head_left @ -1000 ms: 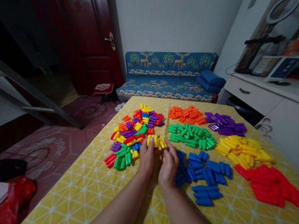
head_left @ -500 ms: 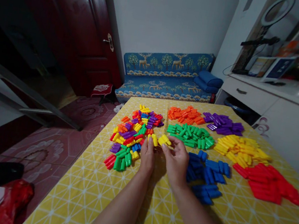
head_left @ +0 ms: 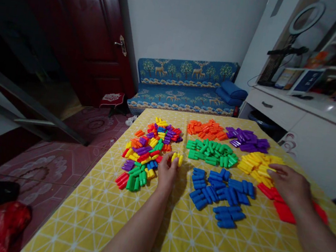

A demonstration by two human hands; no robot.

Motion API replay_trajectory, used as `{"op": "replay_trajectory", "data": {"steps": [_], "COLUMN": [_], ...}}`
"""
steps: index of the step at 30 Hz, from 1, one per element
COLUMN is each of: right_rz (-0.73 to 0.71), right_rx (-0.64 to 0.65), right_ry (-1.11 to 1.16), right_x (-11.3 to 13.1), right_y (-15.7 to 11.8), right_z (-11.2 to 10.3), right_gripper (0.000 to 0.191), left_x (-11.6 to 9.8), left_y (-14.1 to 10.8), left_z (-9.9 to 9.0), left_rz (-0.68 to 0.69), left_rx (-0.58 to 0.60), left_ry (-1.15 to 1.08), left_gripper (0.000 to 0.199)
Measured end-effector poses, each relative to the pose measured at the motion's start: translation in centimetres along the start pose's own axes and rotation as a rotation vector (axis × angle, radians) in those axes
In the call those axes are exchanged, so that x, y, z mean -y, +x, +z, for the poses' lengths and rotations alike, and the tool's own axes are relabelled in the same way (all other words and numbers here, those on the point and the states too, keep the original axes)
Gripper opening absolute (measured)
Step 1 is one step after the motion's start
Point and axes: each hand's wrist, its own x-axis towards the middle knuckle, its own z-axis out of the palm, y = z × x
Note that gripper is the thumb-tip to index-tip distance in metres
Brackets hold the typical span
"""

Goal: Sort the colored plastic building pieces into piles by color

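My left hand (head_left: 167, 171) is closed in a pinch on a yellow plastic block (head_left: 177, 158), just right of a mixed heap of coloured blocks (head_left: 144, 150). Far to the right, my right hand (head_left: 292, 187) reaches over the yellow pile (head_left: 258, 163). Its thumb and fingers come together on a yellow block (head_left: 269, 170) at that pile's right edge. Beneath this hand and wrist lies the red pile (head_left: 284, 211), partly covered. Blue blocks (head_left: 221, 192) lie loosely spread between the two hands.
Green blocks (head_left: 212, 152), orange blocks (head_left: 206, 129) and purple blocks (head_left: 247, 140) form piles toward the far side of the yellow patterned tablecloth (head_left: 142, 222). Behind the table stands a blue patterned sofa (head_left: 183, 82). A white cabinet (head_left: 325, 140) stands at the right.
My right hand has moved from beside my left hand to the yellow pile on the right, carrying a yellow block. My left hand stays near the mixed heap with its yellow block.
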Motion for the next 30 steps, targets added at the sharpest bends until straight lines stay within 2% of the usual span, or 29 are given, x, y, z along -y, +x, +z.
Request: {"op": "replay_trajectory", "data": {"steps": [3,8,10,12,14,16,17,20,22,26,30], "right_rz": [-0.107,-0.135,-0.196,-0.284,-0.355,-0.379,-0.363,-0.302,-0.302,-0.334,-0.378], "right_rx": [-0.002,-0.001,-0.034,-0.101,-0.141,-0.068,0.011,0.363,0.468,0.454,0.406], "right_ry": [-0.023,-0.124,-0.160,-0.167,-0.087,0.091,0.204,0.465,0.537,0.581,0.540], "right_x": [0.1,0.5,0.7,1.7,3.8,7.0,8.9,14.1,16.7,18.8,18.4], "right_y": [-0.2,0.0,-0.1,-0.6,-1.9,-4.0,-5.3,-9.4,-11.6,-13.8,-13.7], "right_z": [0.4,0.9,0.8,1.0,1.5,2.6,3.3,5.9,7.4,9.4,9.3], "right_gripper": [0.022,0.020,0.017,0.017,0.019,0.022,0.024,0.031,0.035,0.032,0.026], "left_x": [0.4,0.3,0.0,-0.4,-0.8,-1.1,-1.3,-1.7,-1.9,-2.4,-2.8], "left_y": [0.1,-0.2,-0.3,-0.4,-0.5,-0.6,-0.7,-1.1,-1.3,-1.7,-1.8], "left_z": [0.1,0.3,0.4,0.5,0.6,0.8,0.8,0.9,0.8,0.5,0.5], "left_rz": [-0.025,-0.049,-0.064,-0.065,-0.055,-0.048,-0.052,-0.102,-0.142,-0.183,-0.189], "left_rx": [0.023,0.061,0.072,0.073,0.085,0.115,0.137,0.203,0.256,0.323,0.357], "left_ry": [-0.037,-0.105,-0.125,-0.131,-0.142,-0.162,-0.173,-0.223,-0.262,-0.305,-0.281], "left_gripper": [0.034,0.033,0.033,0.033,0.031,0.030,0.031,0.040,0.044,0.045,0.043]}}
